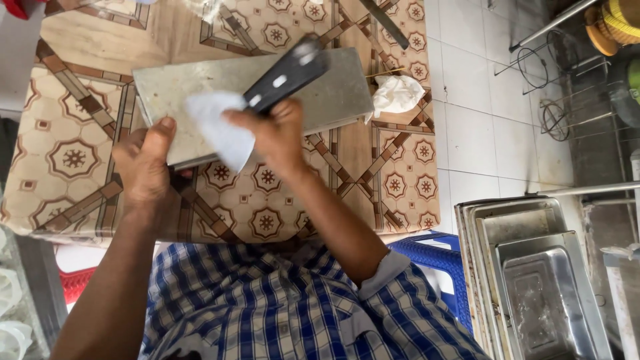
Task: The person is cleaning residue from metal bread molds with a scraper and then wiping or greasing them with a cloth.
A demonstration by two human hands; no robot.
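Gripping a black-handled knife (pixel 288 72) w/ a white cloth (pixel 220 127) bunched under the fingers, the right hand (pixel 277 137) sits over the near edge of a grey stone slab (pixel 333 93); fingers curled tight round handle + cloth. Knife lies diagonally across the slab, handle end blurred, blade not clearly seen. Left hand (pixel 143 167) clamps the slab's near-left corner, thumb on top, other fingers tucked beneath. Slab rests flat on a table w/ a brown patterned cover (pixel 73 160). A crumpled white rag (pixel 397 93) lies on the table just beside the slab's right end. Further out: white tiled floor (pixel 480 133), a blue plastic stool (pixel 433 257) by the person's checked shirt, stacked metal trays (pixel 533 280) at lower right.
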